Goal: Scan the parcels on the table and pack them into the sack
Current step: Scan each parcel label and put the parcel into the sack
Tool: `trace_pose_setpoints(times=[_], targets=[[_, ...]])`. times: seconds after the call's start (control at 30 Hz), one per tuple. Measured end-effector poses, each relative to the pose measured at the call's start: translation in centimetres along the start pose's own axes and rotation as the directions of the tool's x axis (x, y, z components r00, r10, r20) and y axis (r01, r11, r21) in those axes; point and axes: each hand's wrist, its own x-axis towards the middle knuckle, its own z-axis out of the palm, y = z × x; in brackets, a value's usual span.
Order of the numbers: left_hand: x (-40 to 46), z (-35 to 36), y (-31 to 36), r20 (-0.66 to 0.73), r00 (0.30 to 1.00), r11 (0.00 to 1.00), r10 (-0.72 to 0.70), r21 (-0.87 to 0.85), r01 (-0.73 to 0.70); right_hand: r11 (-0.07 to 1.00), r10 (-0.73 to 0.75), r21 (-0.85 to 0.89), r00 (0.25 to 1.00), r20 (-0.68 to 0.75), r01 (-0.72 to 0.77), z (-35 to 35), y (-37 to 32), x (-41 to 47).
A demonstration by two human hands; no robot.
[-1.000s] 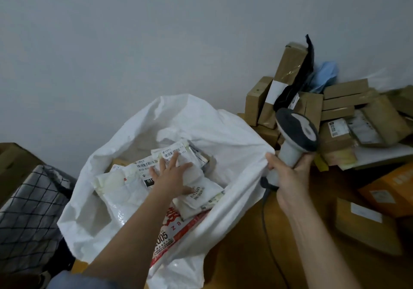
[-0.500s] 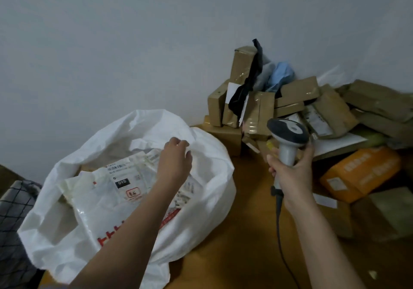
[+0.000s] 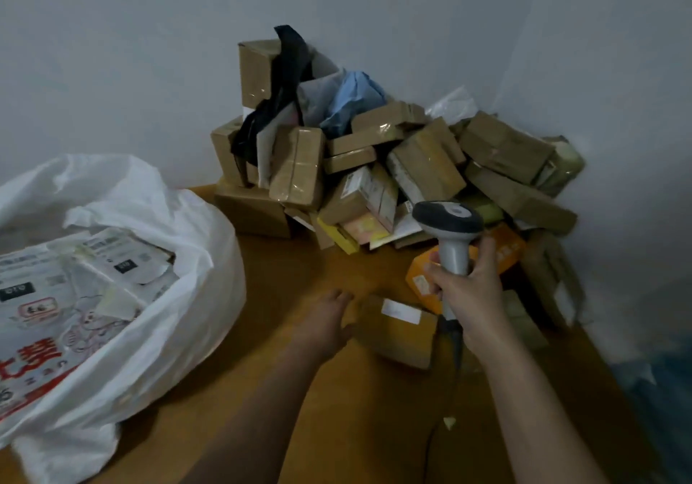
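A white sack (image 3: 179,296) sits open at the left edge of the table, with several white mailer parcels (image 3: 93,281) lying in it. My left hand (image 3: 327,319) hovers empty over the table, fingers loose, just left of a small brown box (image 3: 402,337) with a white label. My right hand (image 3: 468,292) grips the handle of a grey barcode scanner (image 3: 449,225), its cable hanging down. An orange box (image 3: 423,277) lies partly hidden behind that hand. A heap of brown cardboard parcels (image 3: 412,161) is piled in the back corner.
The wooden table (image 3: 299,270) meets grey walls behind and to the right. A black bag (image 3: 284,71) and blue wrapping (image 3: 355,98) sit on top of the heap. Yellow packets (image 3: 355,231) lie at the heap's foot.
My left hand has come out of the sack and moved right, down to the table beside the small brown box. The view has swung right toward the parcel heap.
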Motion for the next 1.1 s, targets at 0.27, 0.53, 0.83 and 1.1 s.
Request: trace_pose_setpoints(times=[0.27, 0.53, 0.83, 1.1], targets=[[2.5, 6.0, 3.2, 0.245, 0.969, 0.929, 0.022, 0.354, -0.111, 0.995, 0.103, -0.010, 0.994, 0.023, -0.103, -3.7, 3.7, 0.9], [5.1, 8.1, 3.2, 0.283, 0.957, 0.835, -0.060, 0.540, -0.108, 0.988, 0.137, -0.075, 0.990, 0.034, -0.134, -5.3, 5.7, 0.1], [1.0, 5.4, 0.9, 0.302, 0.889, 0.933, -0.344, 0.007, 0.359, 0.993, 0.108, 0.044, 0.992, 0.065, -0.111, -4.0, 3.6, -0.5], [-2.7, -2.7, 1.4, 0.391, 0.892, 0.296, -0.227, -0.845, 0.446, 0.989, 0.098, 0.091, 0.983, 0.155, -0.113, -0.3, 2.2, -0.8]])
